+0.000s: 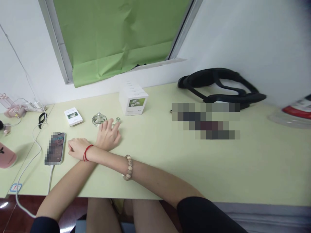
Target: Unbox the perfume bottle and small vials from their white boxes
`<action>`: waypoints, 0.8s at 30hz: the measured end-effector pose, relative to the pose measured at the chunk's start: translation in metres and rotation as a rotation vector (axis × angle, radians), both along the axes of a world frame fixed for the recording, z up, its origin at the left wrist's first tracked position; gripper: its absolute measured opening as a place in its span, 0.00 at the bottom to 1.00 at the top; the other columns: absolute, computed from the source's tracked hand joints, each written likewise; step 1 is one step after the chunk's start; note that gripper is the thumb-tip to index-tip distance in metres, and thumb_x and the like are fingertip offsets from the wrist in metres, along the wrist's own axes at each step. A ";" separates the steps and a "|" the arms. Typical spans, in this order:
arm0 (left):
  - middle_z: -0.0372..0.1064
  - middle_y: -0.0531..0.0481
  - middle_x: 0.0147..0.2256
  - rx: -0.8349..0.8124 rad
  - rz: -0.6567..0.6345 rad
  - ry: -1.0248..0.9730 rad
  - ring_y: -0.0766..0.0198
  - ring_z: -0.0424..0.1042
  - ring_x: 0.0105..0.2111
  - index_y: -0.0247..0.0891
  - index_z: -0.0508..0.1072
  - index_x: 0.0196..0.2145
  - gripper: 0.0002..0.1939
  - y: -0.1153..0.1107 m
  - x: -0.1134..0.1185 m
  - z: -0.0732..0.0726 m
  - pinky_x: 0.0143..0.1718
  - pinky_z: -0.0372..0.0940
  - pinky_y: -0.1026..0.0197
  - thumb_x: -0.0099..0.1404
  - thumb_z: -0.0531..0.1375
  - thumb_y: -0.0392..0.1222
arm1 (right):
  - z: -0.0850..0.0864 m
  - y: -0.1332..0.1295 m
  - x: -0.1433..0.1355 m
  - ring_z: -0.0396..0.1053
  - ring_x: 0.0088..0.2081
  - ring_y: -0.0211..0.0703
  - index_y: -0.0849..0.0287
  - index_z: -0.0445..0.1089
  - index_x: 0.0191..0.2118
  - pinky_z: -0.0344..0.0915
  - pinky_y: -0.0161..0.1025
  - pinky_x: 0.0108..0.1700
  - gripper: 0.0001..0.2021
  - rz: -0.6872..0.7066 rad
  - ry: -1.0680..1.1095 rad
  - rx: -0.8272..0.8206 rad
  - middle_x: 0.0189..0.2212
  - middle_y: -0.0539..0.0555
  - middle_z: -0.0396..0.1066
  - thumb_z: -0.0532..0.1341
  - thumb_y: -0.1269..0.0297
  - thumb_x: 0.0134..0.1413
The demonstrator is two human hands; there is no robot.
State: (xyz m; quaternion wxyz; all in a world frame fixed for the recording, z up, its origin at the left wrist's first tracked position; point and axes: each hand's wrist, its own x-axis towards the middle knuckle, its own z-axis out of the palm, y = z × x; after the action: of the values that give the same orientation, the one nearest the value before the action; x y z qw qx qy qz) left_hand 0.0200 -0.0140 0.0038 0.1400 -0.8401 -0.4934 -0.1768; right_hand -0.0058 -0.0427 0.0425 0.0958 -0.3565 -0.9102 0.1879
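Observation:
My forearms are crossed over the pale table, the right one on top. My left hand (108, 135) lies palm down with its fingers apart, close to a round glass jar with a lid (98, 119) and small glass pieces (118, 120), which its fingers partly hide. To its left, my right hand (79, 148), with a red string at the wrist, is curled in with nothing visible in it. Beside that hand lies a phone (56, 149) with a white cable plugged in. Behind it is a small white box (73, 116).
A row of white boxes (134, 103) stands near the wall. A black headset-like frame (221, 85) is at the back right, with blurred items before it. At the right edge is a red-banded clear container (297, 111). A pink cup (7, 156) and power strip (36, 108) are left.

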 end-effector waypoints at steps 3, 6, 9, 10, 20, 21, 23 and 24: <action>0.64 0.40 0.50 -0.100 -0.159 0.060 0.54 0.63 0.48 0.35 0.67 0.48 0.16 0.003 0.000 0.001 0.49 0.58 0.53 0.65 0.48 0.39 | 0.001 0.000 0.000 0.71 0.41 0.46 0.58 0.68 0.38 0.62 0.39 0.38 0.08 0.006 -0.014 0.008 0.41 0.55 0.73 0.54 0.65 0.54; 0.63 0.41 0.51 -0.152 -0.161 0.034 0.55 0.63 0.48 0.35 0.66 0.47 0.15 0.006 -0.001 -0.001 0.50 0.58 0.53 0.65 0.49 0.38 | 0.001 0.002 -0.001 0.71 0.41 0.46 0.59 0.68 0.38 0.63 0.40 0.38 0.08 0.018 -0.011 -0.013 0.42 0.56 0.72 0.54 0.65 0.54; 0.63 0.42 0.52 -0.168 -0.138 0.020 0.54 0.62 0.49 0.35 0.67 0.46 0.14 0.008 -0.003 -0.003 0.50 0.59 0.53 0.65 0.49 0.40 | 0.000 0.004 -0.002 0.70 0.41 0.46 0.60 0.68 0.38 0.63 0.39 0.40 0.08 0.030 0.010 -0.030 0.42 0.57 0.73 0.55 0.65 0.54; 0.63 0.42 0.52 -0.167 -0.132 0.020 0.54 0.62 0.49 0.35 0.67 0.46 0.14 0.008 -0.003 -0.004 0.50 0.59 0.52 0.65 0.50 0.40 | -0.001 0.005 -0.003 0.70 0.41 0.46 0.60 0.68 0.38 0.62 0.39 0.40 0.08 0.031 0.014 -0.031 0.42 0.57 0.73 0.56 0.65 0.54; 0.67 0.44 0.47 -0.168 -0.053 0.034 0.54 0.63 0.46 0.35 0.68 0.43 0.13 0.006 -0.001 -0.001 0.49 0.61 0.54 0.66 0.49 0.40 | -0.009 0.008 -0.008 0.70 0.40 0.46 0.60 0.66 0.36 0.62 0.40 0.40 0.06 0.036 0.066 -0.024 0.40 0.57 0.73 0.57 0.65 0.53; 0.67 0.44 0.48 -0.174 -0.051 0.039 0.54 0.63 0.47 0.35 0.68 0.43 0.13 0.006 -0.001 -0.001 0.49 0.61 0.54 0.66 0.49 0.40 | -0.010 0.007 -0.008 0.70 0.40 0.46 0.59 0.66 0.36 0.61 0.40 0.39 0.05 0.041 0.073 -0.022 0.40 0.56 0.73 0.57 0.66 0.53; 0.66 0.44 0.48 -0.177 -0.044 0.045 0.54 0.63 0.47 0.35 0.68 0.43 0.13 0.005 -0.001 0.000 0.48 0.61 0.54 0.66 0.49 0.40 | -0.011 0.007 -0.008 0.70 0.40 0.45 0.59 0.65 0.36 0.61 0.40 0.39 0.05 0.052 0.087 -0.016 0.40 0.55 0.73 0.57 0.66 0.52; 0.66 0.44 0.49 -0.175 -0.036 0.046 0.54 0.63 0.47 0.35 0.68 0.43 0.13 0.005 0.000 0.000 0.48 0.61 0.54 0.66 0.49 0.40 | -0.011 0.007 -0.008 0.70 0.40 0.45 0.59 0.65 0.36 0.61 0.40 0.39 0.05 0.057 0.092 -0.014 0.40 0.54 0.73 0.57 0.66 0.52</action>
State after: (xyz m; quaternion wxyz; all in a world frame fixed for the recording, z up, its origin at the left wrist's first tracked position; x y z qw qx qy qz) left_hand 0.0197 -0.0088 0.0033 0.0742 -0.8617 -0.4883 -0.1164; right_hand -0.0135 -0.0357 0.0314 0.1298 -0.3222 -0.9132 0.2131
